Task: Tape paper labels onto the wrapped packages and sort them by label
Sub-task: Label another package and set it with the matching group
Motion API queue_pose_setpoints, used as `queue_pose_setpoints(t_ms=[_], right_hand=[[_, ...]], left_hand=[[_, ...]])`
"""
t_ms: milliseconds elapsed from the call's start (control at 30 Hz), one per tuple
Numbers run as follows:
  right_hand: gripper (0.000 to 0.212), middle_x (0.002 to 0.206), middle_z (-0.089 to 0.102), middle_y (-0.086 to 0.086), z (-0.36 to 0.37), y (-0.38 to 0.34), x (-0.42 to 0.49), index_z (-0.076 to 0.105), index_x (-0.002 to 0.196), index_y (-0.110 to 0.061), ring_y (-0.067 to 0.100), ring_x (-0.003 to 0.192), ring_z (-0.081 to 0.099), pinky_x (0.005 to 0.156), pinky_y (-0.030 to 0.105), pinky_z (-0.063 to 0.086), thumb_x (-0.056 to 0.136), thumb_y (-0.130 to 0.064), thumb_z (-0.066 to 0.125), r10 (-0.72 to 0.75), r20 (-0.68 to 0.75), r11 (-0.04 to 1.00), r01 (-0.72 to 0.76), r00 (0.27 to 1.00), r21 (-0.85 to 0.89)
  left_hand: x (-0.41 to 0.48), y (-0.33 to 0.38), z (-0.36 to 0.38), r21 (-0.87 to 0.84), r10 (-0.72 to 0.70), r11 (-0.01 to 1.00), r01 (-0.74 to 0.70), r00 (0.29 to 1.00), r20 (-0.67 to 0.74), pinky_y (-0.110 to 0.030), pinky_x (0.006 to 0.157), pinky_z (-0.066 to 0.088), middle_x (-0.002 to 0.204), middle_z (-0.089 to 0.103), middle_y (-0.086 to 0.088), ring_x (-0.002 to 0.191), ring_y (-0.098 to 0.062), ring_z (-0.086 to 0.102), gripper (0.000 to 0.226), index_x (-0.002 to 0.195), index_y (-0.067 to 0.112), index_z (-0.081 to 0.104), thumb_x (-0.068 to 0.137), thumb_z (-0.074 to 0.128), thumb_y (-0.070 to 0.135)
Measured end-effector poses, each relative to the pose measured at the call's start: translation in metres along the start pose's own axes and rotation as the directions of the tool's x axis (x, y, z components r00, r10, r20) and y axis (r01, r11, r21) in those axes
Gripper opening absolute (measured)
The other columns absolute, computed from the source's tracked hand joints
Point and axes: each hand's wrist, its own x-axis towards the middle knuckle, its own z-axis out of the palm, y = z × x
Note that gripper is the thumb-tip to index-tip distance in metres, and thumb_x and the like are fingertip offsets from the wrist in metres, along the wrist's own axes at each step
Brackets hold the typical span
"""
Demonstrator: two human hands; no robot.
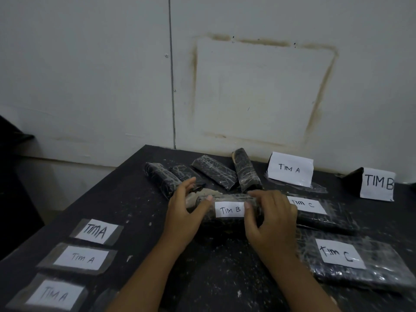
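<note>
Near the middle of the dark table [126,199], a wrapped package [227,198] is gripped at either end by the left hand [184,212] and the right hand [270,217], with fingers curled round it. Its TIM B label [229,209] is flanked by both thumbs.

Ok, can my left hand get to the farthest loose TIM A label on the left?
Probably yes: the farthest loose TIM A label lies flat on the table, with only bare surface between it and the left hand, which must first release the TIM B package.

Bare workroom: stained white wall [258,91], dusty black table [126,199].
</note>
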Motion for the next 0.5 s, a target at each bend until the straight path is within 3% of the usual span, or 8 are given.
queue_pose_setpoints(t_ms=[67,167,267,367,500], right_hand=[[0.012,0.076,0.058,-0.007,-0.002,-0.011,-0.002,0.064,0.086,-0.018,0.01,0.07,0.051,0.064,0.03,0.033,0.082,-0.022,0.053,-0.106,0.023,0.987,0.103,0.994,0.125],[0.008,0.076,0.061,-0.012,-0.003,-0.037,-0.016,0.063,0.084,-0.023,0.002,0.069,0.051,0.063,0.026,0.041,0.08,-0.017,0.059,-0.174,0.214,0.937,0.094,0.961,0.337],[0.006,0.079,0.059,-0.016,0.001,-0.065,-0.042,0.061,0.084,-0.03,0.001,0.077,0.053,0.068,0.029,0.043,0.08,-0.028,0.057,-0.272,0.454,0.911,0.075,0.848,0.405],[0.016,0.08,0.057,-0.015,0.005,-0.082,-0.06,0.063,0.087,-0.033,0.002,0.081,0.051,0.071,0.023,0.033,0.079,-0.04,0.05,-0.357,0.566,0.9,0.11,0.744,0.423],[0.019,0.083,0.056,-0.018,0.006,-0.084,-0.07,0.065,0.091,-0.035,-0.002,0.083,0.046,0.077,0.012,0.024,0.083,-0.041,0.049,-0.378,0.58,0.894,0.122,0.722,0.431]], left_hand=[[0.005,0.019,-0.017,0.007,0.001,1.0,-0.001,0.997,0.082,-0.017,0.088,0.038,0.129,0.05,0.012,0.12,-0.003,0.045,0.038,0.113,0.049,0.049,0.083,0.067,0.034],[0.007,0.047,-0.059,0.082,-0.021,0.997,-0.003,0.956,0.291,-0.03,0.096,0.046,0.12,0.058,0.011,0.117,-0.006,0.053,0.026,0.106,0.044,0.058,0.085,0.066,0.03],[-0.011,0.06,-0.1,0.325,-0.081,0.942,-0.084,0.883,0.463,-0.028,0.089,0.05,0.108,0.064,0.014,0.103,-0.002,0.059,0.021,0.104,0.043,0.063,0.086,0.066,0.032],[-0.043,0.054,-0.121,0.591,-0.249,0.791,-0.16,0.799,0.548,-0.032,0.092,0.05,0.101,0.062,0.021,0.098,0.002,0.058,0.02,0.104,0.046,0.062,0.087,0.063,0.035],[-0.084,0.035,-0.131,0.765,-0.273,0.54,-0.352,0.786,0.555,-0.029,0.094,0.043,0.111,0.05,0.021,0.104,-0.001,0.046,0.03,0.118,0.051,0.054,0.09,0.054,0.041]])
